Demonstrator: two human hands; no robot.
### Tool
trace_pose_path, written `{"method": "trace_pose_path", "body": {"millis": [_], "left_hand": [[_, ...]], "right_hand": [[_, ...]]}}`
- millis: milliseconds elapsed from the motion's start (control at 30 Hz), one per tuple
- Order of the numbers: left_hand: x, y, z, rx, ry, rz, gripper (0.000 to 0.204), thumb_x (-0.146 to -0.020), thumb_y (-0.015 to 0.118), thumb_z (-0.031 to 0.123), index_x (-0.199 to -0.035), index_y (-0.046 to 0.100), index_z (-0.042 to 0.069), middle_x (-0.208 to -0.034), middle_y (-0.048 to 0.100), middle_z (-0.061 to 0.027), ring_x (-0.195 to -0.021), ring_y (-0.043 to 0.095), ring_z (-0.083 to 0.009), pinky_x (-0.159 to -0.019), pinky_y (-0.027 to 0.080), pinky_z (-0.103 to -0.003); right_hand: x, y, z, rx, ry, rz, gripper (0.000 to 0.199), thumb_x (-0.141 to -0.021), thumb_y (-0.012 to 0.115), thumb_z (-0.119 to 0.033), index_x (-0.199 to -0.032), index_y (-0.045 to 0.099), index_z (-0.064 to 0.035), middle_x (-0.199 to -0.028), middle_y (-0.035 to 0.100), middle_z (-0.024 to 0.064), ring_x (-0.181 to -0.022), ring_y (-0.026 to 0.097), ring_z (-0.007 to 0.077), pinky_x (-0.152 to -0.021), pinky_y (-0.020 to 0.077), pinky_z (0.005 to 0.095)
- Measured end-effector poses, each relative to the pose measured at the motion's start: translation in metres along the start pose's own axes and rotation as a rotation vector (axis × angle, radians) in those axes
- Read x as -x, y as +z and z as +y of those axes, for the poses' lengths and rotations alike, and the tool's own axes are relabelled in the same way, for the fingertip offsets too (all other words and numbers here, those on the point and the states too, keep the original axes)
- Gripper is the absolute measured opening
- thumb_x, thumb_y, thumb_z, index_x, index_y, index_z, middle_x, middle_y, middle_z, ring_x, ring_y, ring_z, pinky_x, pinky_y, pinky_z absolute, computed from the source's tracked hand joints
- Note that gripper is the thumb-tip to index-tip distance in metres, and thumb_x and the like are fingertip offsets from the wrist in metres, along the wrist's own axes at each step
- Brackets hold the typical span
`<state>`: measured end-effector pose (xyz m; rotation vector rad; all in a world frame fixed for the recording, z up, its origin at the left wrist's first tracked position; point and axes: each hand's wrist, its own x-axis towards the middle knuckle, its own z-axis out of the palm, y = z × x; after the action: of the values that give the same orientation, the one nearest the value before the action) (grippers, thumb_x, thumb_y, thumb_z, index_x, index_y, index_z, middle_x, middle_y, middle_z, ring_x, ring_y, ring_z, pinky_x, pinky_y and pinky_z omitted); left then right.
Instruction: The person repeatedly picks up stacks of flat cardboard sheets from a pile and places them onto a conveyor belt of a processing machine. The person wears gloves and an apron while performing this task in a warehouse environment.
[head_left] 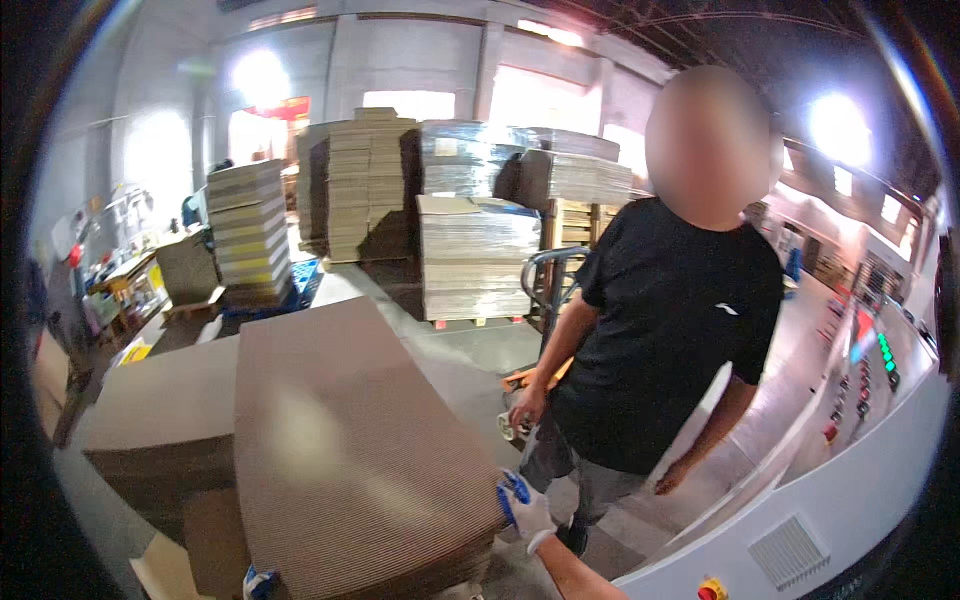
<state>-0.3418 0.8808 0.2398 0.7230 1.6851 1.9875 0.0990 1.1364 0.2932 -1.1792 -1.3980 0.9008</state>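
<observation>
A tall stack of brown corrugated cardboard sheets (350,430) stands right in front of me, its ribbed top sheet facing up. My right hand (527,512), in a white glove with blue coating, is at the stack's right edge near the front corner, fingers curled against the cardboard. At the near left edge of the same stack, a small part of my left hand (260,583) shows in a similar glove. Its fingers are mostly cut off by the lower rim of the view.
A person in a black shirt (680,330) stands just beyond my right hand, near a pallet truck (548,290). Another cardboard stack (165,400) adjoins on the left. A white machine with a control panel (790,530) lines the right. Wrapped pallet stacks (480,260) stand behind.
</observation>
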Motion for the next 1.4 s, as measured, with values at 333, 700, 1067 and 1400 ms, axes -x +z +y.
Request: {"method": "trace_pose_path", "body": {"millis": [333, 700, 1067, 1400], "left_hand": [[-0.012, -0.028, -0.005, 0.589, -0.508, -0.239, 0.015, -0.093, 0.05, 0.015, -0.079, 0.047, 0.013, -0.067, 0.039, 0.0045, -0.064, 0.043, -0.0101, -0.058, 0.037, -0.028], [0.016, 0.017, 0.038, 0.271, -0.223, -0.087, 0.024, -0.097, 0.043, 0.016, -0.097, 0.059, -0.002, -0.085, 0.059, -0.0071, -0.076, 0.057, -0.0175, -0.066, 0.047, -0.029], [0.012, 0.013, 0.04, 0.353, -0.324, 0.016, 0.018, -0.095, 0.042, 0.013, -0.085, 0.055, 0.007, -0.074, 0.052, -0.0017, -0.061, 0.046, -0.0123, -0.054, 0.038, -0.028], [0.007, 0.007, 0.051, 0.394, -0.457, -0.255, 0.018, -0.09, 0.05, 0.015, -0.073, 0.053, 0.01, -0.058, 0.04, 0.0014, -0.053, 0.041, -0.0118, -0.051, 0.036, -0.027]], "right_hand": [[0.005, -0.011, -0.023, 0.086, -0.013, -0.018, 0.037, -0.094, 0.059, -0.017, -0.128, 0.056, -0.0028, -0.112, 0.068, 0.0074, -0.1, 0.059, 0.0067, -0.087, 0.0477, 0.0253], [-0.013, -0.026, -0.194, 0.85, -0.538, 0.022, 0.065, -0.087, 0.061, -0.045, -0.131, 0.049, 0.001, -0.129, 0.055, 0.0198, -0.123, 0.049, 0.036, -0.105, 0.0343, 0.0465], [0.056, 0.009, -0.088, 0.721, -0.801, -0.11, 0.037, -0.086, 0.064, -0.029, -0.116, 0.064, -0.0081, -0.121, 0.063, 0.0096, -0.11, 0.058, 0.0268, -0.094, 0.0423, 0.0423], [0.06, 0.016, -0.074, 0.737, -0.726, -0.042, 0.039, -0.084, 0.065, -0.029, -0.119, 0.063, -0.0134, -0.123, 0.061, 0.005, -0.115, 0.055, 0.0231, -0.098, 0.0408, 0.0418]]}}
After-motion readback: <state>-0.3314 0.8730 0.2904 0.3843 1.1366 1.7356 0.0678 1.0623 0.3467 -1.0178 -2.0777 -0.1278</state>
